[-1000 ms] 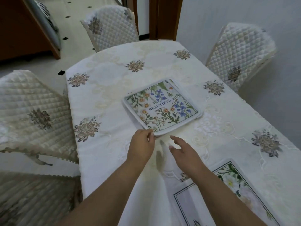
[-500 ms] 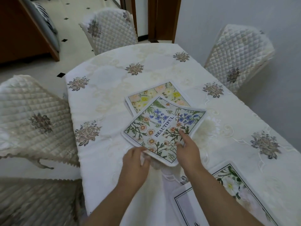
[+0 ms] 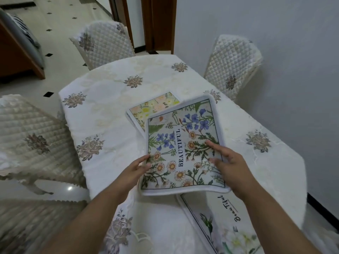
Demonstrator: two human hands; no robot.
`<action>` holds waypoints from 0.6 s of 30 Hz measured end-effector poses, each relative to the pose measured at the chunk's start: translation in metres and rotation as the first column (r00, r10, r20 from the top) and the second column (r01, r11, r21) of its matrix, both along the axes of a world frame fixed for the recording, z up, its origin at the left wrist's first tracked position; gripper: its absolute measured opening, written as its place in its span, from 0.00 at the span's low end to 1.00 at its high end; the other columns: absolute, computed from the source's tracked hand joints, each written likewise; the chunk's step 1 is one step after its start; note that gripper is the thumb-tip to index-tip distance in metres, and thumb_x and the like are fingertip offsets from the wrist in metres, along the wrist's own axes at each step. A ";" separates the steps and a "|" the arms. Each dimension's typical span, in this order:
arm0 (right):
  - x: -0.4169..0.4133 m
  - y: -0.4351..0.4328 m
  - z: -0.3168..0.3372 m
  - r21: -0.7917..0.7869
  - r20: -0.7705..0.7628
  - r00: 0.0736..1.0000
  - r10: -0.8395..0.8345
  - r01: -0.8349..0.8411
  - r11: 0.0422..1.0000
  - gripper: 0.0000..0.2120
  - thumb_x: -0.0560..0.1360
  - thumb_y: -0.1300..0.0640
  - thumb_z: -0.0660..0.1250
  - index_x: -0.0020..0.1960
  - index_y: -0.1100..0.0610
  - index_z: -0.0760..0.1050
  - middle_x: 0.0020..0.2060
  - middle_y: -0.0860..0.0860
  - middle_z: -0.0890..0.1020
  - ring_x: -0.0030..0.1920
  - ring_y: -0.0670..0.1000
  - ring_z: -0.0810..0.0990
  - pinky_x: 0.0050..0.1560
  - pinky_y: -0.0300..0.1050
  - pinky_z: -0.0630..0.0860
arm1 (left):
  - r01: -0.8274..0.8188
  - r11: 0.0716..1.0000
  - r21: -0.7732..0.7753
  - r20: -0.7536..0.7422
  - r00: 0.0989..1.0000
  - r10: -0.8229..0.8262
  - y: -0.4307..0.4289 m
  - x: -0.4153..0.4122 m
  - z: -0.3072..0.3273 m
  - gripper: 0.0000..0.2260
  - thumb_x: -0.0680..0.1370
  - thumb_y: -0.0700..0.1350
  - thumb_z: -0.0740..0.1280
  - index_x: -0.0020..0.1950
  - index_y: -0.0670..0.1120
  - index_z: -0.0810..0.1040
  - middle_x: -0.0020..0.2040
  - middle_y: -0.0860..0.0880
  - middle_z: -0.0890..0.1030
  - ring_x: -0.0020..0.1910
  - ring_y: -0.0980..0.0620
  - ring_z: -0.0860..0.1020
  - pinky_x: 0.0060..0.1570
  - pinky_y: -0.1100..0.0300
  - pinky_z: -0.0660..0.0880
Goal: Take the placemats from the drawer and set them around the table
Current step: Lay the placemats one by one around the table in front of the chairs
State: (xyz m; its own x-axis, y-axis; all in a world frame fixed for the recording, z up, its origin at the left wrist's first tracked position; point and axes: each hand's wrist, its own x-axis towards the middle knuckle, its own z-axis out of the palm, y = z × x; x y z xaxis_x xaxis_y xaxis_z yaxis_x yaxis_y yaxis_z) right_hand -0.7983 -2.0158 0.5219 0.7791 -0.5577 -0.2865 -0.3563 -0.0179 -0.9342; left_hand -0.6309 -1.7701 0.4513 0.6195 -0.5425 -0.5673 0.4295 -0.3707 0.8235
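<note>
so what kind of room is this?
Likely a home dining room: a table under an embroidered tablecloth, quilted-cover chairs around it, and floral placemats being laid out.

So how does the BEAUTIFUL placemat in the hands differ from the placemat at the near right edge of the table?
The BEAUTIFUL placemat is gripped by the left hand and right hand; the near-right placemat lies flat, untouched. The first shows blue flowers, daisies and block lettering; the second has a pale field, white flowers and script lettering. The first overlaps the second's far edge. Both have a white border and a dark printed frame line.

Head view looks steeply down over table (image 3: 113,99).
</note>
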 end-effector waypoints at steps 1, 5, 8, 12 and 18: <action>-0.011 0.001 0.008 0.019 0.018 1.000 -0.007 0.007 1.000 0.26 0.78 0.68 0.62 0.60 0.37 0.78 0.62 0.45 0.80 0.54 0.50 0.83 0.52 0.54 0.81 | -0.039 0.998 -0.040 -0.013 0.999 0.038 0.002 -0.006 0.003 0.17 0.77 0.53 0.69 0.65 0.59 0.78 0.62 0.50 0.81 0.60 0.51 0.80 0.64 0.50 0.73; -0.054 0.022 0.029 -0.040 0.018 0.999 0.033 -0.033 0.999 0.27 0.78 0.67 0.64 0.62 0.35 0.76 0.66 0.42 0.75 0.63 0.43 0.76 0.59 0.46 0.78 | 0.015 0.987 -0.161 -0.021 1.000 -0.019 0.017 -0.029 0.026 0.13 0.77 0.44 0.71 0.61 0.52 0.82 0.60 0.45 0.83 0.56 0.44 0.83 0.59 0.44 0.78; -0.084 0.052 0.039 -0.121 -0.001 1.000 0.004 -0.005 0.993 0.29 0.78 0.65 0.64 0.63 0.31 0.73 0.68 0.40 0.72 0.69 0.45 0.70 0.69 0.55 0.70 | 0.186 0.974 -0.128 0.100 0.980 -0.174 0.038 -0.043 0.048 0.16 0.73 0.44 0.75 0.60 0.54 0.84 0.63 0.52 0.81 0.56 0.49 0.83 0.58 0.49 0.79; -0.121 0.114 0.052 -0.176 0.001 0.995 -0.100 0.099 0.979 0.29 0.77 0.64 0.66 0.63 0.29 0.71 0.69 0.41 0.71 0.69 0.47 0.70 0.69 0.57 0.70 | 0.333 0.942 -0.047 0.308 0.902 -0.304 0.078 -0.056 0.070 0.17 0.74 0.46 0.74 0.62 0.59 0.82 0.63 0.62 0.77 0.57 0.61 0.79 0.58 0.63 0.78; -0.162 0.217 0.058 -0.331 -0.069 0.978 -0.197 0.164 0.929 0.28 0.77 0.56 0.67 0.67 0.29 0.66 0.69 0.43 0.72 0.67 0.48 0.73 0.66 0.56 0.73 | 0.398 0.917 -0.019 0.450 0.823 -0.348 0.153 -0.077 0.090 0.17 0.76 0.44 0.73 0.61 0.62 0.81 0.62 0.58 0.78 0.57 0.60 0.79 0.55 0.65 0.79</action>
